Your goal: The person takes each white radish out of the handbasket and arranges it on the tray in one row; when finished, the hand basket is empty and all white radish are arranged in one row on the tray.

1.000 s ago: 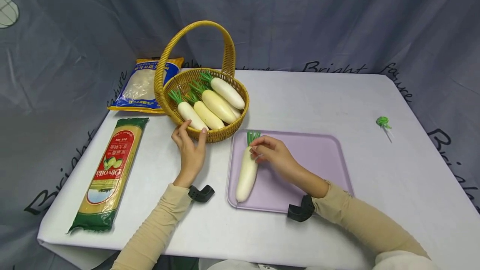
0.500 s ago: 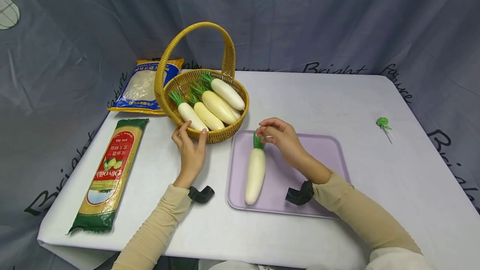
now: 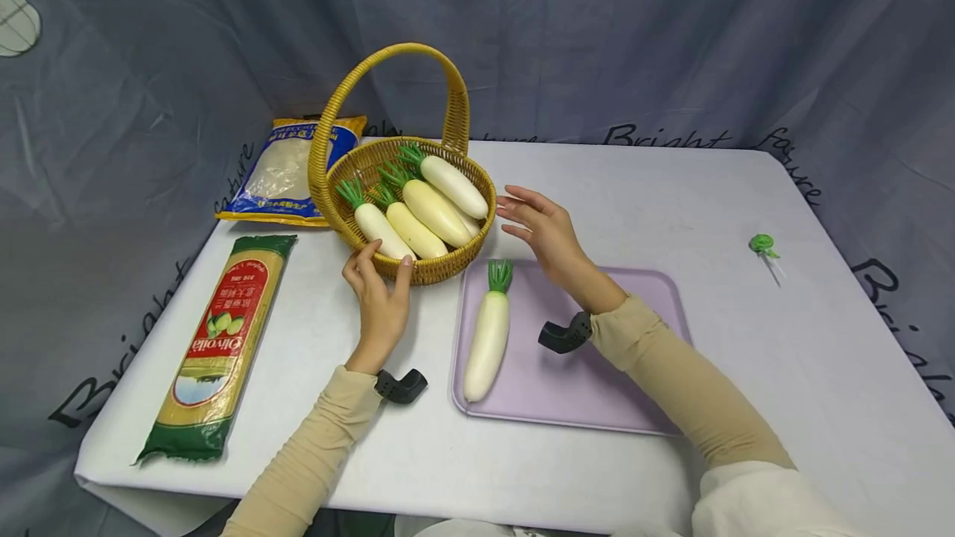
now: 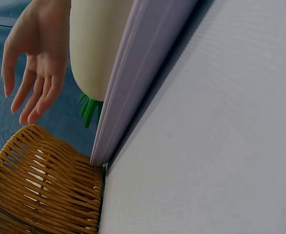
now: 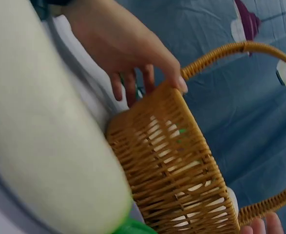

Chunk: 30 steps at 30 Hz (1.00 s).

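My left hand (image 3: pixel 380 309) holds the near rim of a yellow wicker basket (image 3: pixel 433 272), thumb and fingers spread along it; in the right wrist view the thumb lies over the rim. Several white radishes (image 3: pixel 429 214) with green tops lie inside the basket. My right hand (image 3: pixel 552 243) is over the far edge of a lilac tray (image 3: pixel 597 355), fingers extended toward the basket's right side, holding nothing. One white radish (image 3: pixel 487 346) lies lengthwise on the left part of the tray, green leaves pointing to the back. In the left wrist view the right hand (image 4: pixel 40 63) hangs just above the basket.
A red, yellow and green pasta packet (image 3: pixel 220 346) lies at the left of the white table. Behind the basket is a blue and yellow bag (image 3: pixel 279 176). A green-headed lollipop (image 3: pixel 763 245) lies at the far right. Grey curtain surrounds the table's back and sides.
My right hand has let go of the radish on the tray and moved back toward the basket's right rim. The radish shifted right, then rolled back left. My left hand stays on the basket.
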Motion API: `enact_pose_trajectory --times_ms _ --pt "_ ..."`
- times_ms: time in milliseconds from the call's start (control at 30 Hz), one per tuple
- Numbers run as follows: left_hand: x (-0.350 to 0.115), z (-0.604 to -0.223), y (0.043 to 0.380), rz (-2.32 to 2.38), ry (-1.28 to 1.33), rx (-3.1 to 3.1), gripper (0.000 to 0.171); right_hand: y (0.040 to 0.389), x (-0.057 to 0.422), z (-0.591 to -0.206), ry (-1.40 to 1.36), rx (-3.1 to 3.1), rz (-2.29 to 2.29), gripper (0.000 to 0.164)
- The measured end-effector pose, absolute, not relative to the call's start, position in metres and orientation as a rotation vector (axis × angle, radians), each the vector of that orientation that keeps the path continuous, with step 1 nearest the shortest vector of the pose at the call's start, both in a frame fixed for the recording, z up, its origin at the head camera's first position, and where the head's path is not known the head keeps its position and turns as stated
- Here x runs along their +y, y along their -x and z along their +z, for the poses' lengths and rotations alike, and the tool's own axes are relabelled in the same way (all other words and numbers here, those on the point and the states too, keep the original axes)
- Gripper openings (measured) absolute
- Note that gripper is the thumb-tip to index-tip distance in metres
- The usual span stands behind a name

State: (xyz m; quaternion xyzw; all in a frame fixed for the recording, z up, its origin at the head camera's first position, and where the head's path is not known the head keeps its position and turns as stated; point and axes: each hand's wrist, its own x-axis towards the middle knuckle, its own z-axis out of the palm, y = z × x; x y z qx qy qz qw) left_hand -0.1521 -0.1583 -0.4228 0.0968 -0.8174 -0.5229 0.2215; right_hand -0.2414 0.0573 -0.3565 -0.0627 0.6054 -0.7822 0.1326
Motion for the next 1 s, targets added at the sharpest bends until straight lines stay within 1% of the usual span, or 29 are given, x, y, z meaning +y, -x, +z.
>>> enact_pose_trajectory --times_ms 233,367,467,600,700,833,1000 --pt "-0.159 -0.424 0.153 -1.437 -0.276 -2.265 0.049 0.271 0.04 -0.351 0.171 1.625 -2.358 0.042" --pt "-0.158 -0.424 0.154 -1.433 -0.271 -2.266 0.05 0.285 0.03 -0.35 0.24 1.753 -2.287 0.043" --pt "-0.159 -0.425 0.154 -1.433 -0.271 -2.262 0.049 0.294 0.023 -0.349 0.336 2.023 -2.102 0.046" --pt "-0.159 -0.426 0.154 -1.435 -0.276 -2.258 0.049 0.302 0.015 -0.348 0.474 2.392 -1.732 0.054" --pt "-0.159 -0.425 0.154 -1.429 -0.268 -2.258 0.049 0.307 0.009 -0.346 0.552 2.528 -1.528 0.06" --pt "-0.159 -0.425 0.154 -1.426 -0.263 -2.258 0.049 0.313 0.001 -0.344 0.58 2.576 -1.394 0.066" --pt "-0.158 -0.425 0.154 -1.427 -0.277 -2.267 0.048 0.319 -0.006 -0.346 0.53 2.591 -1.271 0.071"
